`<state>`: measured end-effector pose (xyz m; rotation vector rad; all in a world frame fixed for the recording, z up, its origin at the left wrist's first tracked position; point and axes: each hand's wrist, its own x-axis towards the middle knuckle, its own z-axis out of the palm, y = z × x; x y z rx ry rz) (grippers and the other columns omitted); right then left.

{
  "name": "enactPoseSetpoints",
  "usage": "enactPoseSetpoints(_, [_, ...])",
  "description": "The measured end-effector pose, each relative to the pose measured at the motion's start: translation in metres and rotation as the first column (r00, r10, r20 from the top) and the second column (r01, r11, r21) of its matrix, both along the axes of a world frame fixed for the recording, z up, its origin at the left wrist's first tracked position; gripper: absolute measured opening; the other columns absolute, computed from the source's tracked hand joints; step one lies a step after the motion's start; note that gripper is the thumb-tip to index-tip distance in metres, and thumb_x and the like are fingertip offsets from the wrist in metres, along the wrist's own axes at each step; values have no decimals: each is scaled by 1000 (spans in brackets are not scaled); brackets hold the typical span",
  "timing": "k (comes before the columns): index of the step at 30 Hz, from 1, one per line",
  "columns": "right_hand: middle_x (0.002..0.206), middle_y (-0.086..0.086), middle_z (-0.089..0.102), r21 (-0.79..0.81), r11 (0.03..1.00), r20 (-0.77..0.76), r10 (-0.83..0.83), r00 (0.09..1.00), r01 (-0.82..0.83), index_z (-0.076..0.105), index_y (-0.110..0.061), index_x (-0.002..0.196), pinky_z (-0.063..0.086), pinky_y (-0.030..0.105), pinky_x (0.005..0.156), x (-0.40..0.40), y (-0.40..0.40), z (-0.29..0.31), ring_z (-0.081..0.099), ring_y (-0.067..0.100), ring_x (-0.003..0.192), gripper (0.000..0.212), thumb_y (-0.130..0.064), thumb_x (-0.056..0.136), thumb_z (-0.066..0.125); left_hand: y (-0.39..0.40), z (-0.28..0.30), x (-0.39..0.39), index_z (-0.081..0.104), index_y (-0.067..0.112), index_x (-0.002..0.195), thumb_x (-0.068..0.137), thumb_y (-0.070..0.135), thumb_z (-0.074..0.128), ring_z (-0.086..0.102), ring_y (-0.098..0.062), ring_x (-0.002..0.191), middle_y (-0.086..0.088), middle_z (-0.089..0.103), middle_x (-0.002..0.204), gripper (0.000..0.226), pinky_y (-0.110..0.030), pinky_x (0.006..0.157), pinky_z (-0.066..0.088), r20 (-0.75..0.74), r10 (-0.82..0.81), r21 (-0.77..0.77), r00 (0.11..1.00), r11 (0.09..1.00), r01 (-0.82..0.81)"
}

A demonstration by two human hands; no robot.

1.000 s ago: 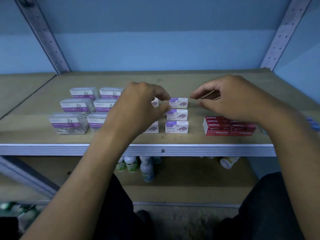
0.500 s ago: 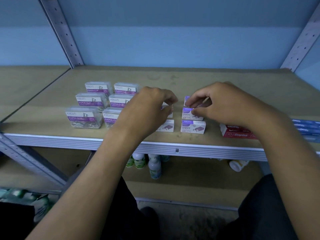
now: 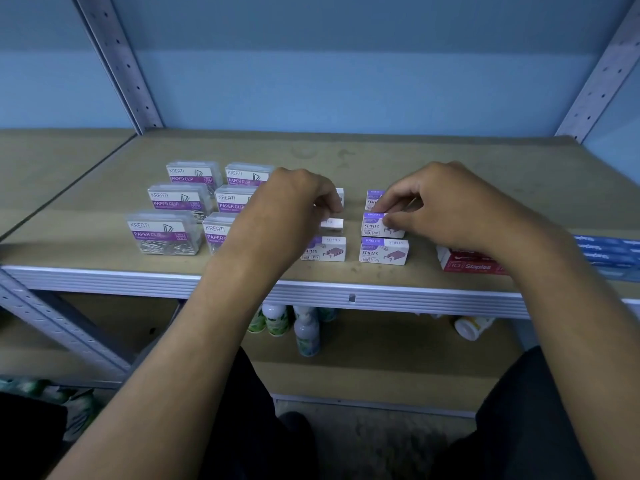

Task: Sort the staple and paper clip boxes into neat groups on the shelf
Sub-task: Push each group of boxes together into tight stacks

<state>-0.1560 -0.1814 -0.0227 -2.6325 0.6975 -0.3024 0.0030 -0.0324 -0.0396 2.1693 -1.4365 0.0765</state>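
Observation:
Several clear paper clip boxes (image 3: 164,233) with purple labels stand in two columns on the left of the wooden shelf (image 3: 450,161). In the middle, white-and-purple staples boxes (image 3: 383,251) form two columns. My left hand (image 3: 298,202) curls over the left column, its fingertips pinching a staples box (image 3: 334,223) in the middle row; the hand hides most of that box. Fingertips of my right hand (image 3: 450,206) pinch the middle staples box (image 3: 375,227) of the right column, just in front of the back box (image 3: 372,199).
Red staples boxes (image 3: 467,265) lie under my right wrist, with blue boxes (image 3: 609,251) further right at the shelf's front edge. Small bottles (image 3: 306,332) stand on the lower shelf. Metal uprights (image 3: 117,64) flank the bay.
My right hand has come down and left from above the shelf onto the right column of staples boxes. My left hand stays on the left column. The view has shifted to the left.

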Motion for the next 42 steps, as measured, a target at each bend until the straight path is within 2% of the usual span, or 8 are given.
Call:
enactPoseSetpoints(5, [81, -16, 75, 17, 1000, 11, 3, 1000, -4, 80, -33, 101, 47, 11, 75, -2, 3, 0, 65, -7, 80, 17, -23, 87, 75, 1, -3, -2, 77, 26, 100, 91, 21, 64, 66, -8, 85, 11, 73, 93, 16, -25, 78, 53, 35, -16, -6, 999, 1000, 16])
enactPoseSetpoints(10, [79, -17, 75, 29, 1000, 11, 5, 1000, -5, 80, -33, 100, 45, 9, 70, -1, 1, 0, 64, -10, 76, 17, -23, 87, 75, 1, 4, 0, 78, 26, 101, 80, 30, 79, 65, -5, 85, 12, 73, 93, 21, -19, 76, 48, -15, -24, 49, 1000, 998, 25])
enactPoseSetpoints(13, [79, -16, 75, 38, 999, 10, 8, 1000, -9, 80, -32, 99, 43, 6, 68, -1, 0, 0, 64, -11, 75, 16, -22, 87, 75, 0, 13, 4, 79, 27, 95, 78, 23, 82, 67, -5, 83, 14, 71, 83, 17, -21, 79, 53, -41, -30, 150, 999, 988, 36])
enactPoseSetpoints(17, [79, -15, 75, 30, 999, 0, 18, 1000, -18, 80, -31, 99, 40, -2, 63, 0, 0, -1, 64, -11, 76, 16, -22, 87, 75, -3, 23, 10, 81, 28, 87, 80, 11, 78, 68, 1, 76, 12, 76, 80, 19, -26, 80, 57, -71, -103, 226, 992, 967, 117])
enactPoseSetpoints(25, [82, -16, 75, 25, 999, -3, 24, 1000, -24, 79, -32, 101, 43, 4, 68, 0, 1, 1, 65, -9, 77, 17, -23, 87, 74, -3, 30, 22, 81, 34, 90, 71, 23, 87, 63, 15, 77, 22, 75, 80, 23, -17, 78, 53, -182, -195, 339, 964, 908, 248])
enactPoseSetpoints(28, [82, -18, 75, 28, 999, -7, 25, 1000, -25, 79, -32, 100, 42, 4, 65, 1, 0, 0, 64, -12, 77, 16, -24, 87, 75, -5, 30, 22, 81, 34, 91, 68, 23, 88, 63, 15, 81, 23, 74, 82, 26, -16, 80, 53, -189, -197, 355, 962, 900, 254])
enactPoseSetpoints(36, [86, -15, 76, 26, 999, -22, 31, 999, -31, 79, -30, 101, 46, 10, 73, 2, 2, 0, 66, -6, 82, 17, -24, 86, 76, -2, 26, 25, 79, 35, 100, 83, 21, 77, 67, 10, 82, 18, 76, 90, 21, -27, 88, 56, -164, -236, 327, 958, 903, 279])
enactPoseSetpoints(42, [84, -15, 75, 11, 999, -39, 39, 998, -38, 80, -32, 98, 47, 12, 73, -1, 4, 1, 65, -6, 83, 15, -24, 86, 74, 4, 28, 22, 79, 37, 97, 87, 23, 73, 70, -2, 80, 15, 76, 85, 18, -31, 84, 57, -194, -241, 310, 951, 904, 293])
